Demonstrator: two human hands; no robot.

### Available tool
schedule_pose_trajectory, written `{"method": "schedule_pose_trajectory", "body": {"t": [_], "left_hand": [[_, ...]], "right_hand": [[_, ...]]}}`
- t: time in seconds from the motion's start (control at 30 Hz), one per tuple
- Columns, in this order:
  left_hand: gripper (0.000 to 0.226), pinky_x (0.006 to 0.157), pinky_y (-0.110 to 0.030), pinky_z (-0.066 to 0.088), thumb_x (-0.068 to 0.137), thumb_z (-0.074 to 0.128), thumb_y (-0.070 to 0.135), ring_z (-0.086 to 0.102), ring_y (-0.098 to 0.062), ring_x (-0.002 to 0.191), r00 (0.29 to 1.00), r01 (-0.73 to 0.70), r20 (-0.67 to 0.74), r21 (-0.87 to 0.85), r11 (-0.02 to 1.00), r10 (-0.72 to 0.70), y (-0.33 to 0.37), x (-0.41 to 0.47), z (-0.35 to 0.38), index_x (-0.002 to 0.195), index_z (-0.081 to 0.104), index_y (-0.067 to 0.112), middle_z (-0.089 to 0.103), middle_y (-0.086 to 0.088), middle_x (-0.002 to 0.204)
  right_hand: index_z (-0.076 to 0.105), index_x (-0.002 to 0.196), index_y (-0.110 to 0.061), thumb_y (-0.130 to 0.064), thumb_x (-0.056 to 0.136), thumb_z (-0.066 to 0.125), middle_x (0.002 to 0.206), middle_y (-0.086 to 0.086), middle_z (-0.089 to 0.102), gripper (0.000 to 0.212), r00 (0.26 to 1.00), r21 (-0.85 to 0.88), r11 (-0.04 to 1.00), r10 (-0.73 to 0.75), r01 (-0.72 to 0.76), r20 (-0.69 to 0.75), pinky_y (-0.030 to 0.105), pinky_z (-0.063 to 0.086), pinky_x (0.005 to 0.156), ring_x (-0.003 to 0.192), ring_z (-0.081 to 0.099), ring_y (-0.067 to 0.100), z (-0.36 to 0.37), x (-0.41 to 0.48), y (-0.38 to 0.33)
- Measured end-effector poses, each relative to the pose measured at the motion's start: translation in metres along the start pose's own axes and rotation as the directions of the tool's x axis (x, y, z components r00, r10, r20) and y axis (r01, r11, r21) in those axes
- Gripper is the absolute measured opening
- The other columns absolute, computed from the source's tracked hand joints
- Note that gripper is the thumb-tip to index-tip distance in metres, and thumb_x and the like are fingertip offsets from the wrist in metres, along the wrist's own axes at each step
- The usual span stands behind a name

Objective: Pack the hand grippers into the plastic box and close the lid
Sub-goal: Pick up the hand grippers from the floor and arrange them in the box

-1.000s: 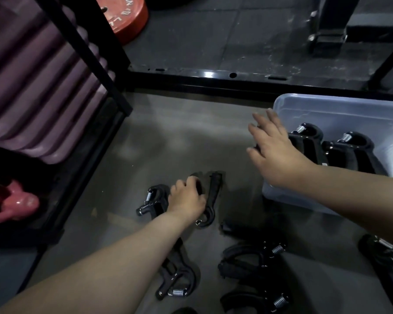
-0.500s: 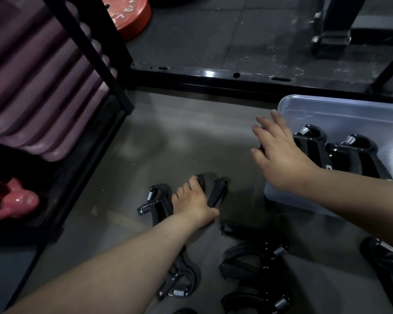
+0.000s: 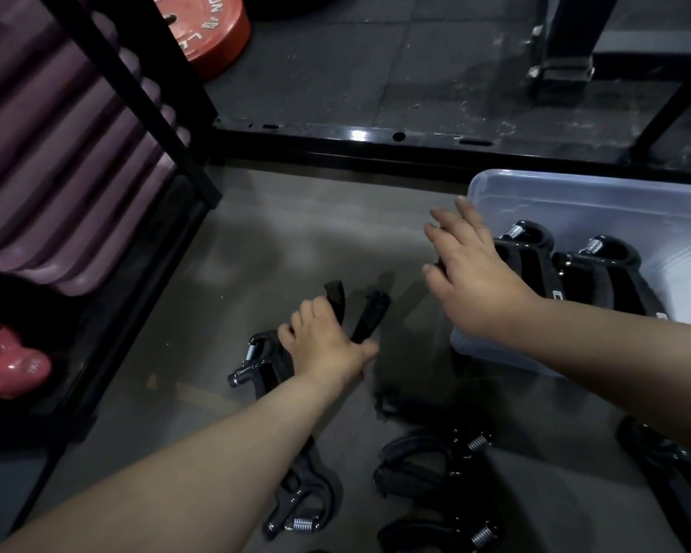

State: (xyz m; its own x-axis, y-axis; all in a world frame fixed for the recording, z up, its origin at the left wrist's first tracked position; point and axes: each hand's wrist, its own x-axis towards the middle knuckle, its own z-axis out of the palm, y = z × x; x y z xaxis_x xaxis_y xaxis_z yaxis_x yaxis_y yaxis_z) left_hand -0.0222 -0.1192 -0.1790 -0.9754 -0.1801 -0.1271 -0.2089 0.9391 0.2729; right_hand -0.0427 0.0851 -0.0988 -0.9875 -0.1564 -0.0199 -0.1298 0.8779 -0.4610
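A clear plastic box [image 3: 575, 193] stands open on the floor at the right, with two black hand grippers [image 3: 529, 253] [image 3: 611, 265] side by side inside. My right hand [image 3: 475, 281] lies over the box's left wall, fingers stretched out; a dark piece shows under its thumb. My left hand [image 3: 328, 347] grips a black hand gripper [image 3: 370, 319] on the floor, its two handles pointing away from me. More hand grippers lie on the floor: one beside my left wrist [image 3: 256, 365], one under my forearm [image 3: 304, 508], several at the bottom centre [image 3: 435, 461] and one at the right edge [image 3: 663, 472].
A black rack post [image 3: 136, 93] and purple ribbed weights [image 3: 76, 153] fill the left. A pink kettlebell [image 3: 9, 365] sits low on the left, a red weight plate [image 3: 208, 29] at the top. A black metal bar [image 3: 376, 141] crosses behind the box.
My left hand has closed round the gripper on the floor and tilted its handles up and away. My right hand has stayed over the box's left wall.
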Motion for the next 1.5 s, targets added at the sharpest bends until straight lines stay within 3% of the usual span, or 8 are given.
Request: {"method": "schedule_pose_trajectory", "body": {"t": [0.23,0.47,0.63,0.77,0.97,1.1,1.3,1.5], "left_hand": [[0.057,0.084,-0.043,0.049,0.051,0.076,0.053,0.059,-0.020,0.087,0.971,-0.147,-0.240,-0.548,0.823,0.014,0.040,-0.001,-0.019,0.090,0.051,0.020,0.057,0.004,0.087],[0.054,0.086,-0.049,0.050,0.056,0.086,0.053,0.062,-0.020,0.089,0.922,-0.329,-0.381,-0.674,0.661,0.070,0.072,0.007,-0.047,0.089,0.049,0.032,0.061,0.004,0.090],[0.048,0.081,-0.051,0.048,0.066,0.087,0.036,0.058,-0.021,0.090,0.778,-0.588,-0.580,-0.540,0.602,0.240,0.088,0.006,-0.073,0.098,0.054,0.022,0.055,0.007,0.095],[0.043,0.075,-0.053,0.047,0.069,0.085,0.018,0.057,-0.027,0.086,0.646,-0.743,-0.649,-0.413,0.527,0.402,0.100,0.005,-0.083,0.100,0.056,0.011,0.057,-0.002,0.096],[0.036,0.092,-0.045,0.044,0.070,0.079,0.007,0.059,-0.032,0.104,0.503,-0.854,-0.571,-0.215,0.473,0.649,0.128,0.002,-0.091,0.102,0.064,0.001,0.063,-0.012,0.107],[0.042,0.106,-0.043,0.039,0.081,0.066,0.006,0.050,-0.030,0.126,0.429,-0.898,-0.453,-0.126,0.421,0.782,0.147,0.002,-0.084,0.123,0.062,0.004,0.057,-0.011,0.131],[0.065,0.119,-0.036,0.023,0.078,0.042,-0.007,0.031,-0.019,0.141,0.766,-0.636,-0.227,-0.404,0.658,0.602,0.156,-0.007,-0.061,0.141,0.046,0.010,0.041,-0.003,0.149],[0.050,0.117,-0.036,0.025,0.093,0.038,0.005,0.028,-0.016,0.142,0.852,-0.499,-0.049,-0.381,0.778,0.522,0.158,-0.010,-0.040,0.141,0.045,0.014,0.029,0.006,0.157]], "right_hand": [[0.030,0.149,-0.009,-0.028,0.099,0.041,0.162,0.001,0.011,0.054,1.000,0.005,1.000,-0.015,0.015,0.007,0.032,0.000,0.118,0.148,-0.016,0.016,-0.003,0.000,-0.001],[0.050,0.138,-0.014,-0.031,0.097,0.046,0.159,-0.002,0.023,0.044,0.996,0.096,0.995,-0.033,0.025,0.089,0.025,-0.008,0.115,0.149,-0.011,0.015,-0.007,0.009,0.012],[0.073,0.101,-0.011,-0.023,0.100,0.047,0.126,-0.014,0.054,0.029,0.984,0.543,0.823,0.116,-0.170,0.133,0.028,0.013,0.120,0.145,0.024,0.011,-0.037,0.010,0.003],[0.075,0.075,-0.009,-0.038,0.097,0.053,0.073,0.005,0.070,0.042,0.952,0.760,0.574,0.192,-0.306,0.239,0.031,0.051,0.073,0.070,0.065,0.020,-0.070,-0.004,-0.001],[0.071,0.095,0.007,-0.049,0.070,0.077,0.099,0.033,0.068,0.061,0.941,0.772,0.538,0.192,-0.338,0.278,0.059,0.047,0.093,0.090,0.066,0.045,-0.093,-0.014,0.013],[0.070,0.087,-0.001,-0.031,0.085,0.064,0.078,0.017,0.070,0.031,0.923,0.595,0.712,0.347,-0.374,0.166,0.039,0.053,0.073,0.072,0.065,0.027,-0.105,-0.024,0.033],[0.067,0.086,-0.004,-0.037,0.089,0.059,0.075,0.010,0.067,0.034,0.840,0.383,0.765,0.539,-0.517,0.057,0.027,0.043,0.060,0.064,0.059,0.020,-0.106,-0.034,0.073],[0.060,0.071,-0.001,-0.035,0.090,0.055,0.067,0.014,0.064,0.040,0.843,0.222,0.818,0.535,-0.531,0.044,0.029,0.044,0.056,0.067,0.063,0.028,-0.090,-0.043,0.086]]}}
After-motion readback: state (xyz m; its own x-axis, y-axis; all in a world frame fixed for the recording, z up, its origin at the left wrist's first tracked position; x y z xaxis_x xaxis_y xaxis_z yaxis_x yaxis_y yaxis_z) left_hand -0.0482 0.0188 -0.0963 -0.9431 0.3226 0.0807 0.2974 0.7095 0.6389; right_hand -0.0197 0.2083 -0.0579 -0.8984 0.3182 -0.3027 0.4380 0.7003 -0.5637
